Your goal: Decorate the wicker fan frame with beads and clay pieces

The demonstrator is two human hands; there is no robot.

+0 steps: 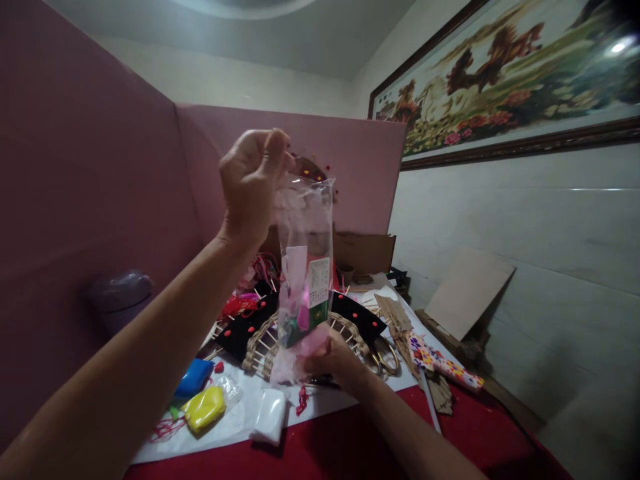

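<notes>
A tall clear plastic bag point(306, 220) stands upright in front of me, with pink pieces, a green part and a white printed label point(319, 281) showing through it. My right hand point(327, 357) is closed around its lower end. My left hand point(253, 180) is raised at the bag's upper left corner, thumb and fingers pinched together. What that pinch holds is hidden from view. Behind the bag lies a fan-shaped woven piece point(260, 347) with a black band point(355, 313) bearing red dots.
Blue point(195, 377), yellow point(205, 408) and white point(270, 417) packets lie on white paper over a red cloth point(400, 433). To the right are scissors point(385, 360), brown corrugated strips point(397, 320) and a flower-patterned glue gun point(443, 363). Pink partitions point(240, 127) stand behind and left.
</notes>
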